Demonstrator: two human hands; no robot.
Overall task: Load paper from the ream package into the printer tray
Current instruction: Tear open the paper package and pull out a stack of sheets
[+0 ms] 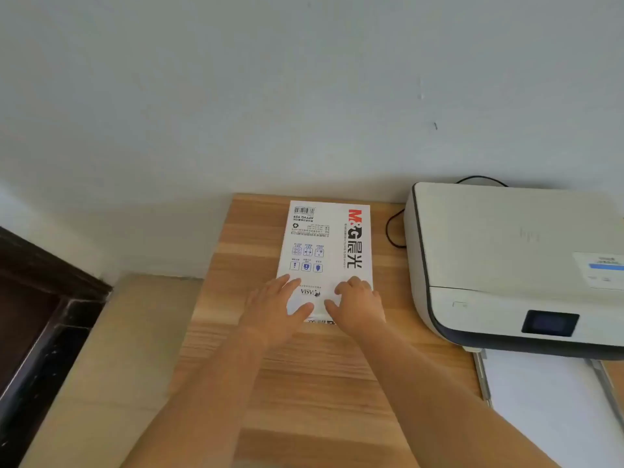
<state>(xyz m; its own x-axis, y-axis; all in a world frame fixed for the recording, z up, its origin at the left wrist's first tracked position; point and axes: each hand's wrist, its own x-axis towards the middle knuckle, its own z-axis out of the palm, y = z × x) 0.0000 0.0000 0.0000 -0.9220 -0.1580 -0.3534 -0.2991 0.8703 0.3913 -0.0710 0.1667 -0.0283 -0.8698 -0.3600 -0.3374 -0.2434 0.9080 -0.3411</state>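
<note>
A white ream package (pixel 326 244) with a red and black logo lies flat on the wooden table (pixel 304 383), its long side pointing at the wall. My left hand (pixel 273 307) rests flat on the package's near left end with its fingers spread. On the near right end sits my right hand (pixel 356 307), fingers curled with the tips on the wrapper; whether they pinch it is not visible. The white printer (pixel 506 265) stands to the right. Its tray (pixel 553 410) sticks out at the front with a white surface in it.
A black cable (pixel 391 231) loops on the table between package and printer. The wall runs close behind the table. A dark wooden frame (pixel 44 315) stands at the left, beyond a strip of pale floor (pixel 111 366).
</note>
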